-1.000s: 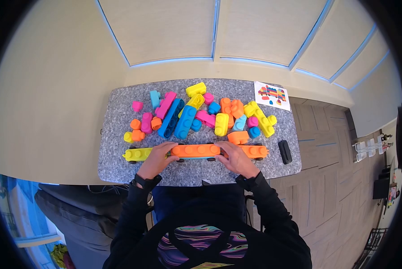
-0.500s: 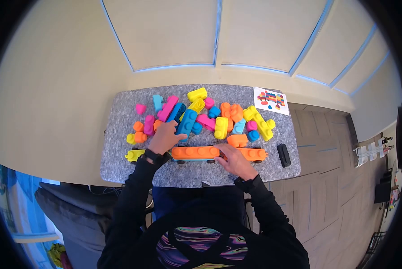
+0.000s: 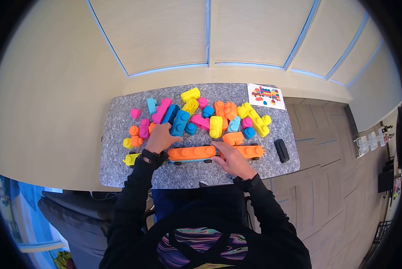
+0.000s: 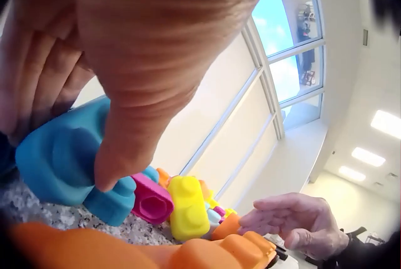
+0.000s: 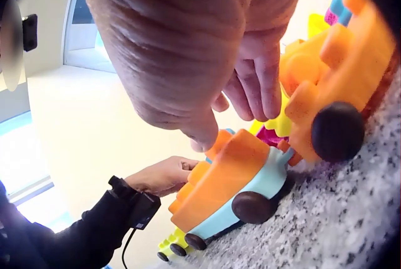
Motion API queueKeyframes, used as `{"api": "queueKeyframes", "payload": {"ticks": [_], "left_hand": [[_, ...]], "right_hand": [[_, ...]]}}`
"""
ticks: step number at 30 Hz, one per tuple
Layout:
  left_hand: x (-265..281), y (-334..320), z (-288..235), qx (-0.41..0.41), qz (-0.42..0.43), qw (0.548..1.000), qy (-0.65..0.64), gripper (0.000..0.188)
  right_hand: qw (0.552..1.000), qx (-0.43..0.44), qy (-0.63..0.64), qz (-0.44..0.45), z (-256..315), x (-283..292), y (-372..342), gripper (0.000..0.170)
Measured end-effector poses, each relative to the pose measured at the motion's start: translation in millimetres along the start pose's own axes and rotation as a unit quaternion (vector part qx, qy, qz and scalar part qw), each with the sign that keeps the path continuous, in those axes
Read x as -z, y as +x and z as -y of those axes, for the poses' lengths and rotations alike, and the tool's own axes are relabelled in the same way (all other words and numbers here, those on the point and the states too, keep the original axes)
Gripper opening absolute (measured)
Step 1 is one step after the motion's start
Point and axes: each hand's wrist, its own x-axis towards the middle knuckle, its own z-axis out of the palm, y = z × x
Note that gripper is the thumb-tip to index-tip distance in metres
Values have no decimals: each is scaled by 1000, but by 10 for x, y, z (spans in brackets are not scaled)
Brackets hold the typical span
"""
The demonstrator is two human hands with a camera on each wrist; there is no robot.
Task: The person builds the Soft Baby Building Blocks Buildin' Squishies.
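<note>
A long orange block (image 3: 192,153) sits on a light-blue wheeled base (image 5: 229,206), between a yellow wheeled car (image 3: 131,159) and an orange wheeled car (image 3: 250,152). My left hand (image 3: 160,139) reaches past it to a long blue block (image 3: 180,122). In the left wrist view, the thumb lies against the blue block's near side while the other fingers are on its far side. My right hand (image 3: 233,160) is at the right end of the orange block, thumb tip at its end stud and fingers fairly straight.
Several loose blocks are spread behind the cars, including a yellow block (image 3: 215,127), a pink block (image 3: 162,110) and an orange block (image 3: 232,138). A printed picture sheet (image 3: 266,97) lies at the back right, a black case (image 3: 281,150) near the table's (image 3: 272,170) right edge.
My left hand has left the orange block's left end and moved forward to the blue block. My right hand stays by the orange block's right end. The view has shifted slightly.
</note>
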Motion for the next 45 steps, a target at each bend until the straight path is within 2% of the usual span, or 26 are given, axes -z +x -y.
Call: {"api": "queueKeyframes", "payload": {"ticks": [2, 4, 6, 7, 9, 11, 13, 14, 16, 22, 24, 26, 30, 42, 45], "left_hand": [[205, -110, -206, 19, 1, 1000, -14, 68], [304, -222, -393, 38, 4, 999, -28, 65], [294, -343, -554, -106, -121, 984, -75, 56], [342, -383, -692, -105, -119, 984, -77, 56], [395, -443, -995, -210, -85, 970, -90, 56], [287, -455, -1194, -225, -74, 966, -103, 52], [214, -431, -1407, -301, -24, 942, -148, 53], [107, -398, -1462, -312, -7, 936, -161, 52], [-60, -352, -1593, -309, 12, 938, -159, 51], [-406, -221, -1635, -286, 87, 940, -165, 51], [-465, -205, -1628, -251, 141, 946, -152, 51], [-547, -215, -1601, -255, 128, 946, -155, 47], [-709, -181, -1509, -257, 110, 941, -190, 43], [-795, -192, -1459, -252, 87, 948, -172, 42], [-787, -194, -1472, -240, 103, 953, -156, 42]], "right_hand": [[1000, 8, -2, -18, -23, 63, -37, 56], [995, 33, -48, -85, -64, 168, -98, 60], [991, 33, -61, -116, -76, 332, -129, 61], [986, 33, -76, -147, -63, 434, -143, 63], [986, 14, -73, -151, 34, 654, -180, 69], [985, -22, -23, -172, 138, 849, -190, 75], [985, -14, -19, -173, 175, 991, -233, 79], [989, -36, -22, -141, 169, 1055, -293, 77], [992, -79, -31, -90, 132, 1137, -416, 72], [987, -139, -17, -73, -191, 1133, -715, 62], [989, -116, -48, -73, -332, 1065, -769, 60], [990, -72, -96, -73, -428, 999, -787, 59], [988, -77, -111, -75, -458, 951, -798, 59], [988, -75, -117, -70, -564, 896, -775, 56], [989, -71, -115, -66, -576, 904, -762, 55]]}}
